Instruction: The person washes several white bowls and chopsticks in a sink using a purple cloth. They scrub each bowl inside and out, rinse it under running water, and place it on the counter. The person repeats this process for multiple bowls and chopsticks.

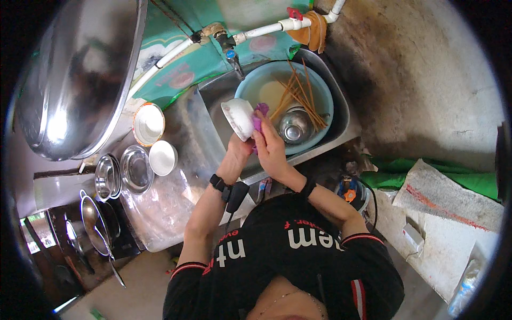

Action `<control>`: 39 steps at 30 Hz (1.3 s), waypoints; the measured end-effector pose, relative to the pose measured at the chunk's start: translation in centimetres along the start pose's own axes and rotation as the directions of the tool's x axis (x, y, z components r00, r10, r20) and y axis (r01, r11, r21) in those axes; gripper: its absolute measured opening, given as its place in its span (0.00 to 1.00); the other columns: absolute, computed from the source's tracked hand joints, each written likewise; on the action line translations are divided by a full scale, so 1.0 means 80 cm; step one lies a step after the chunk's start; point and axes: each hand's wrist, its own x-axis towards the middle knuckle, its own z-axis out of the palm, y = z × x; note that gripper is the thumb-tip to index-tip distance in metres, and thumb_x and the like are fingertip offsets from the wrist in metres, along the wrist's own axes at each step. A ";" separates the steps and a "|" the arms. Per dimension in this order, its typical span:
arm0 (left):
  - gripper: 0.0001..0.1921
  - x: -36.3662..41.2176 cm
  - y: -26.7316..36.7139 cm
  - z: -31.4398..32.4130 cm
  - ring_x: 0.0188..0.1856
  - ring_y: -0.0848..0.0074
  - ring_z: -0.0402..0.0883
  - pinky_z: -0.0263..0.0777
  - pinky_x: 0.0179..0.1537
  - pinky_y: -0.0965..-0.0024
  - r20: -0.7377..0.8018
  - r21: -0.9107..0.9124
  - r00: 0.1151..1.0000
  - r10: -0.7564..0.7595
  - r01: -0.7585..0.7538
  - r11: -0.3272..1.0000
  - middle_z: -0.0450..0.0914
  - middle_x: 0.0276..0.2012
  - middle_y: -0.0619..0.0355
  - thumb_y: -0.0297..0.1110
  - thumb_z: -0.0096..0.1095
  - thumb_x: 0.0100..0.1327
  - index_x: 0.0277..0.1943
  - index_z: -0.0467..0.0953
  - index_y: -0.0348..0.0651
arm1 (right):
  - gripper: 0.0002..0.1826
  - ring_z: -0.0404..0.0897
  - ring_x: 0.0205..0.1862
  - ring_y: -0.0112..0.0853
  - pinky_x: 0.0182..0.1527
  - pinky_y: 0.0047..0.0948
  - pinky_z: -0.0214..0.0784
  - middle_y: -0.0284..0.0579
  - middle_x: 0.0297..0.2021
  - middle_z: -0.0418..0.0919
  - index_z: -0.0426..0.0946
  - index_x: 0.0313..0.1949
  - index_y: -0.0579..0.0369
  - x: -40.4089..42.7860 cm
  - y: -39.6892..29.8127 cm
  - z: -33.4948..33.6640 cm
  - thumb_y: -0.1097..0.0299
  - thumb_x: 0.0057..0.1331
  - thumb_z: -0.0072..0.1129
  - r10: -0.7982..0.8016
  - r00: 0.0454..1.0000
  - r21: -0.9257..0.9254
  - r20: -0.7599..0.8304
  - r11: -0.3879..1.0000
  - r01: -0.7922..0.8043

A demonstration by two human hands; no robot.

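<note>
A white bowl (pixel 237 117) is tilted on its side above the left part of the sink, and my left hand (pixel 241 147) holds it from below. Pressed to the bowl is a purple cloth (pixel 256 124), gripped in my right hand (pixel 271 149); part of the cloth is hidden behind the fingers. Just right of my hands, a light blue basin (pixel 330 105) sits in the stainless steel sink (pixel 347 114). Cloudy water fills the basin. Several wooden chopsticks (pixel 308 86) lean in it, beside a metal bowl (pixel 294 129).
A tap (pixel 233 60) on white piping (pixel 262 31) reaches over the sink. Left on the counter (pixel 170 212) stand a white bowl (pixel 163 157), an orange-rimmed enamel bowl (pixel 149 124) and metal bowls (pixel 137 169). A large metal basin (pixel 86 76) leans at upper left. Right is a soiled wall (pixel 424 76).
</note>
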 end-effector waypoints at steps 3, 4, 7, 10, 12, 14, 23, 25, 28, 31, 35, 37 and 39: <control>0.11 -0.018 0.005 0.001 0.27 0.72 0.78 0.72 0.24 0.73 0.097 0.166 0.994 0.045 -0.061 0.984 0.79 0.33 0.57 0.38 0.46 0.70 0.45 0.74 0.44 | 0.20 0.70 0.61 0.46 0.60 0.39 0.62 0.62 0.60 0.67 0.65 0.61 0.62 0.015 0.000 -0.002 0.73 0.71 0.42 -0.171 0.985 -0.062 0.034 0.983 0.173; 0.12 0.003 0.017 -0.035 0.29 0.71 0.79 0.74 0.26 0.72 0.207 0.292 0.977 0.040 -0.101 0.951 0.79 0.35 0.56 0.39 0.45 0.70 0.46 0.74 0.43 | 0.19 0.72 0.58 0.48 0.58 0.39 0.64 0.61 0.56 0.70 0.67 0.59 0.63 0.034 -0.002 -0.002 0.72 0.71 0.42 -0.194 0.980 -0.018 0.033 0.981 0.195; 0.11 -0.007 0.037 -0.034 0.33 0.72 0.80 0.78 0.33 0.69 0.310 0.518 0.950 0.037 -0.202 0.831 0.79 0.36 0.56 0.35 0.49 0.69 0.47 0.73 0.40 | 0.14 0.78 0.47 0.51 0.49 0.43 0.69 0.60 0.44 0.78 0.75 0.48 0.62 0.098 0.033 -0.010 0.68 0.71 0.42 0.229 0.913 0.052 0.338 0.964 -0.261; 0.07 -0.032 0.028 0.003 0.31 0.76 0.79 0.77 0.32 0.70 0.180 0.690 0.967 0.180 -0.254 0.678 0.77 0.32 0.58 0.25 0.51 0.65 0.45 0.72 0.38 | 0.16 0.79 0.33 0.53 0.36 0.45 0.69 0.56 0.30 0.80 0.78 0.35 0.61 0.113 0.054 -0.011 0.62 0.70 0.44 0.266 0.843 -0.004 0.467 0.954 -0.299; 0.08 -0.009 0.034 -0.018 0.32 0.74 0.79 0.77 0.32 0.70 0.232 0.737 0.953 0.195 -0.303 0.604 0.78 0.33 0.58 0.29 0.52 0.66 0.47 0.73 0.40 | 0.17 0.78 0.29 0.55 0.31 0.45 0.68 0.56 0.26 0.79 0.78 0.32 0.61 0.111 0.055 -0.004 0.61 0.70 0.46 0.198 0.881 -0.100 0.431 0.980 -0.171; 0.09 0.006 0.039 -0.045 0.33 0.73 0.80 0.77 0.31 0.70 0.292 0.624 0.954 0.065 -0.242 0.743 0.79 0.34 0.58 0.33 0.52 0.67 0.47 0.74 0.42 | 0.16 0.77 0.30 0.57 0.32 0.45 0.68 0.61 0.28 0.78 0.77 0.35 0.62 0.113 0.020 0.002 0.61 0.70 0.46 0.209 0.905 -0.278 0.370 0.955 -0.107; 0.16 0.005 0.009 -0.016 0.37 0.74 0.80 0.77 0.42 0.65 0.262 -0.056 0.941 -0.215 0.237 0.970 0.82 0.41 0.58 0.50 0.55 0.65 0.46 0.78 0.49 | 0.17 0.75 0.48 0.54 0.51 0.43 0.67 0.60 0.49 0.74 0.71 0.54 0.61 0.020 -0.005 -0.020 0.76 0.66 0.48 -0.166 0.983 -0.118 0.079 0.978 0.174; 0.17 0.016 0.012 -0.035 0.24 0.75 0.74 0.72 0.28 0.71 0.512 -0.010 0.803 -0.304 0.359 0.933 0.81 0.35 0.57 0.49 0.52 0.66 0.45 0.77 0.47 | 0.20 0.73 0.51 0.53 0.53 0.42 0.66 0.58 0.52 0.73 0.71 0.55 0.60 0.017 -0.001 -0.028 0.80 0.63 0.47 -0.197 0.976 -0.139 0.097 0.968 0.209; 0.18 0.009 0.014 -0.035 0.13 0.77 0.67 0.64 0.17 0.76 0.559 0.072 0.735 -0.383 0.417 0.906 0.80 0.30 0.56 0.50 0.50 0.65 0.43 0.77 0.46 | 0.22 0.71 0.54 0.51 0.56 0.41 0.64 0.55 0.53 0.72 0.72 0.54 0.59 0.022 0.010 -0.036 0.84 0.59 0.47 -0.208 0.975 -0.157 0.074 0.963 0.217; 0.18 -0.016 0.009 -0.011 0.11 0.77 0.65 0.57 0.10 0.79 0.426 0.056 0.832 -0.355 0.367 0.928 0.79 0.29 0.54 0.51 0.50 0.64 0.42 0.77 0.46 | 0.22 0.71 0.53 0.49 0.57 0.40 0.63 0.53 0.51 0.73 0.75 0.50 0.57 0.035 0.009 -0.032 0.85 0.56 0.48 -0.143 0.989 -0.111 0.031 0.983 0.145; 0.20 0.000 0.017 -0.029 0.12 0.77 0.65 0.56 0.10 0.78 0.338 -0.065 0.890 -0.305 0.345 0.936 0.78 0.29 0.49 0.52 0.50 0.64 0.44 0.76 0.44 | 0.17 0.72 0.51 0.48 0.55 0.41 0.63 0.51 0.49 0.74 0.77 0.44 0.57 0.041 0.000 -0.030 0.84 0.54 0.51 -0.157 0.983 0.097 0.099 0.984 0.147; 0.21 0.006 0.027 -0.036 0.12 0.76 0.64 0.55 0.09 0.78 0.411 -0.027 0.840 -0.354 0.399 0.917 0.77 0.29 0.47 0.52 0.50 0.65 0.45 0.75 0.43 | 0.17 0.72 0.51 0.47 0.55 0.40 0.63 0.51 0.48 0.75 0.77 0.42 0.57 0.038 0.012 -0.044 0.85 0.53 0.51 -0.199 0.964 0.131 0.178 0.975 0.177; 0.22 -0.003 0.034 -0.028 0.12 0.75 0.62 0.54 0.09 0.78 0.440 0.059 0.794 -0.418 0.439 0.896 0.76 0.30 0.44 0.53 0.49 0.65 0.46 0.75 0.42 | 0.17 0.72 0.51 0.47 0.55 0.40 0.63 0.50 0.48 0.74 0.77 0.42 0.58 0.042 0.032 -0.066 0.85 0.52 0.51 -0.247 0.931 0.101 0.271 0.969 0.227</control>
